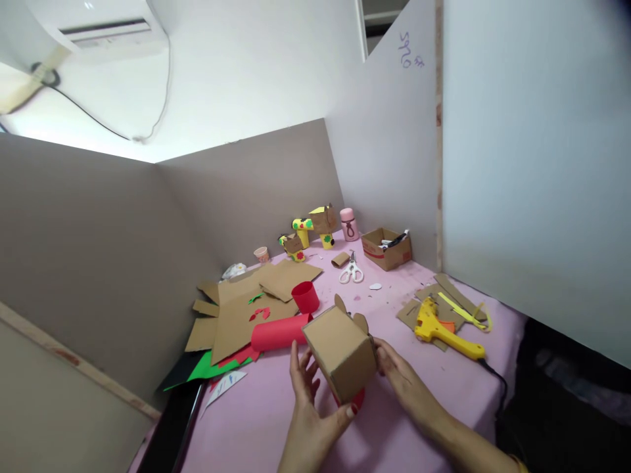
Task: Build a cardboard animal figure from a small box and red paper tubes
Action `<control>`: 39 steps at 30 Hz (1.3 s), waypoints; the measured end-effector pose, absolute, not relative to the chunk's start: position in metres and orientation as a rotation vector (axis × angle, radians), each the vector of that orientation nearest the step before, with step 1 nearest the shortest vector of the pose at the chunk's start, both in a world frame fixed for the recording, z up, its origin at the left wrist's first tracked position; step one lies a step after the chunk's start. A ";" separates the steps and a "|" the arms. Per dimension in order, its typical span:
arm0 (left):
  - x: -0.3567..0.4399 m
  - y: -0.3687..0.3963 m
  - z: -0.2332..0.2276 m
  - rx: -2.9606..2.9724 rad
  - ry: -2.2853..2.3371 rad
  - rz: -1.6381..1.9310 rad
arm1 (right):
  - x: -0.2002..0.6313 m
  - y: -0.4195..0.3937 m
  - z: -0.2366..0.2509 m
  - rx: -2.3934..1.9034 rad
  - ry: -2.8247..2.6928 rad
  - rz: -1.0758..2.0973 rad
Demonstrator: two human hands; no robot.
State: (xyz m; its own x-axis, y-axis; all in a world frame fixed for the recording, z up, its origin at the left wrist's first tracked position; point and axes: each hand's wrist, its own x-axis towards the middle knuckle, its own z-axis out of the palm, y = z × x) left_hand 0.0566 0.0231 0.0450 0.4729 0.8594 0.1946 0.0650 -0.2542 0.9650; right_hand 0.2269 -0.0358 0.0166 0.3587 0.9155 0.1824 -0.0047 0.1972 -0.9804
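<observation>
Head view: a cardboard box (340, 348) is held over the desk (256, 424), the left hand (313, 401) in a wide-spread grip with thumb at the near lower corner and fingers along the left side, the right hand (401, 378) closed against the right edge. Squeezing hard could dent the walls or part a seam; a knock could bend the round cardboard flaps (361, 322) behind. A leftward swing might roll the red tube (280, 334), and a snagged cord (497, 380) might drag the glue gun (444, 334). A red piece (359, 399) is mostly hidden beneath the box, the right fingertips are hard to make out, and both forearms are cut off.
</observation>
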 end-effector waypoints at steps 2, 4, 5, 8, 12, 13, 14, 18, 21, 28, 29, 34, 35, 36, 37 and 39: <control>0.057 0.022 0.046 1.642 0.809 0.955 | 0.227 -0.036 0.018 -1.200 -0.990 0.821; 0.056 0.020 0.048 1.630 0.825 0.993 | 0.227 -0.037 0.019 -1.206 -0.983 0.822; 0.055 0.020 0.049 1.632 0.832 1.001 | 0.227 -0.037 0.019 -1.207 -0.979 0.822; 0.052 0.020 0.051 1.665 0.837 0.963 | 0.227 -0.038 0.019 -1.211 -0.971 0.822; 0.048 0.023 0.047 1.725 0.819 0.905 | 0.226 -0.040 0.019 -1.215 -0.964 0.839; 0.048 0.024 0.043 1.728 0.810 0.895 | 0.226 -0.040 0.019 -1.213 -0.965 0.849; 0.047 0.025 0.040 1.725 0.801 0.894 | 0.226 -0.040 0.019 -1.212 -0.967 0.862; 0.047 0.027 0.027 1.713 0.755 0.919 | 0.226 -0.041 0.017 -1.211 -0.978 0.912; 0.047 0.025 0.024 1.691 0.739 0.909 | 0.226 -0.042 0.012 -1.198 -0.961 0.944; 0.047 0.021 0.015 1.671 0.677 0.934 | 0.234 -0.036 0.001 -0.978 -0.992 0.984; 0.047 0.021 0.013 1.666 0.665 0.938 | 0.235 -0.033 0.001 -0.947 -1.006 0.995; 0.047 0.019 0.014 1.638 0.681 0.907 | 0.238 -0.022 0.015 -0.815 -1.086 1.057; 0.047 0.018 0.016 1.643 0.690 0.901 | 0.237 -0.021 0.018 -0.800 -1.096 1.070; 0.047 0.018 0.019 1.652 0.697 0.903 | 0.237 -0.020 0.020 -0.790 -1.101 1.082; 0.047 0.017 0.022 1.664 0.702 0.904 | 0.237 -0.020 0.021 -0.783 -1.105 1.094; 0.047 0.015 0.028 1.686 0.710 0.909 | 0.237 -0.018 0.021 -0.769 -1.118 1.120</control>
